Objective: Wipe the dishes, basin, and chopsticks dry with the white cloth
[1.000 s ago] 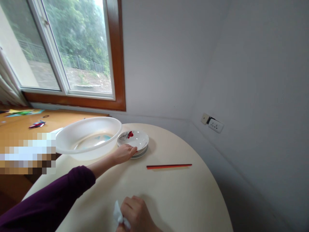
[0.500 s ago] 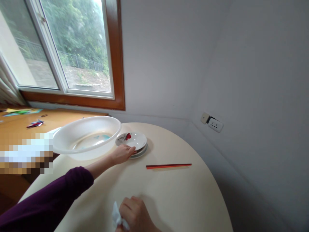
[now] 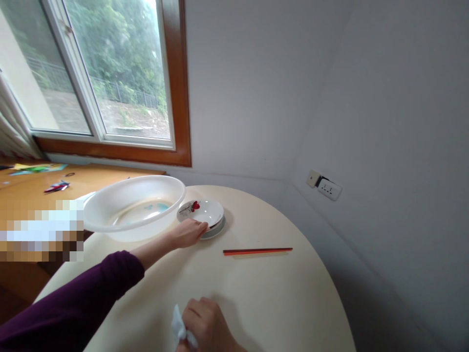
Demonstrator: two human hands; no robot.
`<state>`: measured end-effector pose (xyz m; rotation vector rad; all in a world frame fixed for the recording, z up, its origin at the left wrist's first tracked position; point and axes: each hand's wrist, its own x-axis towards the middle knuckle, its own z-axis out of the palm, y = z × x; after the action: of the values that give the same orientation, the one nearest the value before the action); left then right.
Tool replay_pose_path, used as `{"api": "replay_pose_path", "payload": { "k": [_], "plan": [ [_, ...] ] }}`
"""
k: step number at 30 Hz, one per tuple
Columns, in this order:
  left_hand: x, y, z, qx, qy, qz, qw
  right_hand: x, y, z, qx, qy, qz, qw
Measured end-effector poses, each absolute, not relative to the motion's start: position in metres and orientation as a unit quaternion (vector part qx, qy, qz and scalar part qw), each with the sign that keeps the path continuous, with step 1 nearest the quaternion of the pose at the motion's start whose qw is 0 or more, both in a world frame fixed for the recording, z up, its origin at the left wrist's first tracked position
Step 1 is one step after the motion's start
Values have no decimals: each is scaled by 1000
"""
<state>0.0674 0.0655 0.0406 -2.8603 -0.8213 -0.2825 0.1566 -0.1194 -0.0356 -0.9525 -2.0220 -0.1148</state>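
Note:
My left hand (image 3: 189,232) reaches across the round table and pinches the near rim of a white plate (image 3: 208,211) with a red flower on it. That plate tops a small stack, and the edge of a lower plate (image 3: 216,231) shows beneath it. Close to me, my right hand (image 3: 207,320) is closed around a crumpled white cloth or tissue (image 3: 178,325), part of which sticks out on the left. To the right of the plates lie chopsticks (image 3: 258,251), dark red, orange-red and pale, side by side.
A large translucent plastic basin (image 3: 135,230) stands left of the plates on the cream table (image 3: 286,293). Behind it, a wooden desk (image 3: 22,188) holds pens (image 3: 56,187) and coloured papers (image 3: 36,168). A wall socket (image 3: 330,188) is at the right.
The view has shifted slightly. My left hand stays at the plate's rim, and its fingers look a little further over the edge. My right hand keeps its hold on the white cloth or tissue.

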Motion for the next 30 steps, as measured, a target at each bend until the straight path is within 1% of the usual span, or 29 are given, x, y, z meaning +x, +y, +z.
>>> {"api": "replay_pose_path", "payload": {
  "k": [3,8,11,13,16,19,22,24,27,30],
  "plan": [
    [67,63,39,-955,-274,-89,68,154,-122,-35,-402,-797,-41,449],
    [67,62,37,-954,-279,-94,55,155,-123,-39,-422,-811,-14,404],
    [66,61,36,-954,-279,-100,48,159,-122,-38,-432,-809,26,397],
    [63,59,36,-953,-270,-131,39,162,-122,-34,-452,-791,67,406],
    [57,47,34,-941,-247,-232,-5,169,-120,-22,-494,-747,151,418],
    [53,22,31,-898,-258,-337,-115,179,-114,-12,-520,-699,242,428],
    [56,-6,26,-792,-337,-418,-292,191,-105,-11,-523,-652,283,470],
    [62,-21,18,-723,-348,-411,-433,198,-98,-14,-519,-636,282,497],
    [71,-30,3,-641,-333,-349,-597,208,-90,-19,-517,-623,262,525],
    [76,-28,-9,-571,-304,-309,-698,212,-84,-22,-529,-613,244,534]
  ]
}}
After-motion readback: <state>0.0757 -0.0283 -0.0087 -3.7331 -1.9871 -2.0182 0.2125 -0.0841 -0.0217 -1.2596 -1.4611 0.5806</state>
